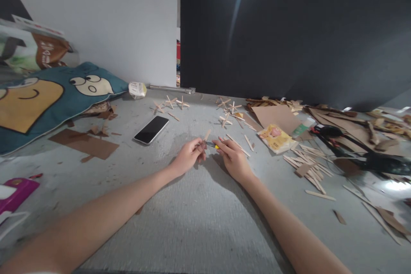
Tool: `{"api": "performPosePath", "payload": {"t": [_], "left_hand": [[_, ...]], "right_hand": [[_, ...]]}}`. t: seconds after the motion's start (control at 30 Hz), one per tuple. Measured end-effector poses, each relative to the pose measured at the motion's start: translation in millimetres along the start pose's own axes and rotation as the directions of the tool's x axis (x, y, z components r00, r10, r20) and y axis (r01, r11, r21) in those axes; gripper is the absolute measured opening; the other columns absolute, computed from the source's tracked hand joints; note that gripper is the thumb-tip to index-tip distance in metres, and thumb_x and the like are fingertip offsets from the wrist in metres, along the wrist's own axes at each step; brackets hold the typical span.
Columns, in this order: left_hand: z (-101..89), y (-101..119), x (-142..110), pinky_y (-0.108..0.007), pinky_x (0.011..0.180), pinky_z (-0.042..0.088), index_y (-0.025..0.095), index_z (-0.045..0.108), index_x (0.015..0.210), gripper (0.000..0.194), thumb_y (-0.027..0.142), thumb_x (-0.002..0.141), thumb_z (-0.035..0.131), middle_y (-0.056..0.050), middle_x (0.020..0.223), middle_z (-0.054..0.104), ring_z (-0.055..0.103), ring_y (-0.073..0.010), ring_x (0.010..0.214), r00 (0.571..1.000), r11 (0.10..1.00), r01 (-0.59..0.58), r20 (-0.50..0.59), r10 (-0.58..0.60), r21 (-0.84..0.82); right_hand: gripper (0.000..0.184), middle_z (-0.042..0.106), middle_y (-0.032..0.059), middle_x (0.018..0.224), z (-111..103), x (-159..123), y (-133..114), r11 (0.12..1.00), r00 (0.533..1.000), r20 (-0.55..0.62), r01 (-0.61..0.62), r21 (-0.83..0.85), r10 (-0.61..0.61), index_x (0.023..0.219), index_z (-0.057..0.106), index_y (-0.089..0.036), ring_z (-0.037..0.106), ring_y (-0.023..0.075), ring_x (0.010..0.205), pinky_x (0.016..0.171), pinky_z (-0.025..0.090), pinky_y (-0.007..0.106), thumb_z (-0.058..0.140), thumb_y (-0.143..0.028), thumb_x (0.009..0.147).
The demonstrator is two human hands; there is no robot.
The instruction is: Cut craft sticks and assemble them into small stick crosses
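My left hand (192, 153) is closed, pinching a short wooden craft stick (207, 135) that points up and away from me. Between the two hands runs the thin grey blade of a utility knife (216, 147), which has a yellow part and meets the stick near my left fingertips. My right hand (233, 159) grips the knife from above, hiding most of its handle. Just beyond my right hand lie loose craft sticks (248, 142). Farther back stand several small star-shaped pieces of crossed sticks (225, 120).
A phone (151, 129) lies left of my hands, near brown cardboard (84, 143) and a teal cushion (96, 87). On the right are a yellow packet (276, 138), a pile of craft sticks (310, 167), a black-handled tool (385, 162) and cardboard scraps. A dark panel (289, 34) rises behind.
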State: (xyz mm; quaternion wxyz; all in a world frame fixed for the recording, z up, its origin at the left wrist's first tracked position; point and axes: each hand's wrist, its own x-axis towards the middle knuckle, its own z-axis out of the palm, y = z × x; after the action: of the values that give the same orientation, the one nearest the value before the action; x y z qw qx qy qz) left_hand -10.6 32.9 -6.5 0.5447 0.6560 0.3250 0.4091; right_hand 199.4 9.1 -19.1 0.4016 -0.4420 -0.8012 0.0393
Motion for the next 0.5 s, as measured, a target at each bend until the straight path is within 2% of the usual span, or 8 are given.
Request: {"api": "performPosePath", "payload": {"t": [0.17, 0.33, 0.5], "left_hand": [[-0.4, -4.3, 1.9, -0.026, 0.053, 0.041, 0.020, 0.057, 0.087, 0.046, 0.066, 0.093, 0.057, 0.001, 0.060, 0.060, 0.053, -0.0127, 0.052, 1.000, 1.000, -0.017, -0.013, 0.017, -0.006], [-1.5, -1.4, 1.6, -0.027, 0.055, 0.043, 0.021, 0.058, 0.085, 0.040, 0.060, 0.096, 0.055, 0.002, 0.059, 0.055, 0.053, -0.0135, 0.053, 1.000, 1.000, 0.014, -0.021, -0.014, -0.010], [-1.6, 2.6, 0.6, -0.027, 0.056, 0.042, 0.022, 0.056, 0.080, 0.043, 0.062, 0.096, 0.053, 0.003, 0.058, 0.051, 0.050, -0.0132, 0.052, 1.000, 1.000, 0.012, -0.001, -0.012, 0.013]], "right_hand": [[0.040, 0.071, 0.0096, 0.105, -2.8, 0.6, -0.2, 1.000, 1.000, 0.008, 0.010, 0.007, -0.010, 0.135, 0.070, -0.030, 0.069, 0.0245, 0.109, 0.108, 0.052, 0.046, 0.043, -0.027, 0.107], [0.039, 0.072, 0.0097, 0.106, -4.2, 0.7, -0.8, 1.000, 1.000, 0.016, 0.003, -0.001, -0.003, 0.135, 0.071, -0.031, 0.069, 0.0252, 0.108, 0.107, 0.053, 0.048, 0.044, -0.027, 0.107], [0.038, 0.071, 0.0088, 0.103, -3.9, 0.2, 0.1, 0.999, 0.999, -0.004, 0.045, 0.008, -0.045, 0.133, 0.071, -0.031, 0.069, 0.0242, 0.104, 0.105, 0.054, 0.046, 0.045, -0.026, 0.106]]}}
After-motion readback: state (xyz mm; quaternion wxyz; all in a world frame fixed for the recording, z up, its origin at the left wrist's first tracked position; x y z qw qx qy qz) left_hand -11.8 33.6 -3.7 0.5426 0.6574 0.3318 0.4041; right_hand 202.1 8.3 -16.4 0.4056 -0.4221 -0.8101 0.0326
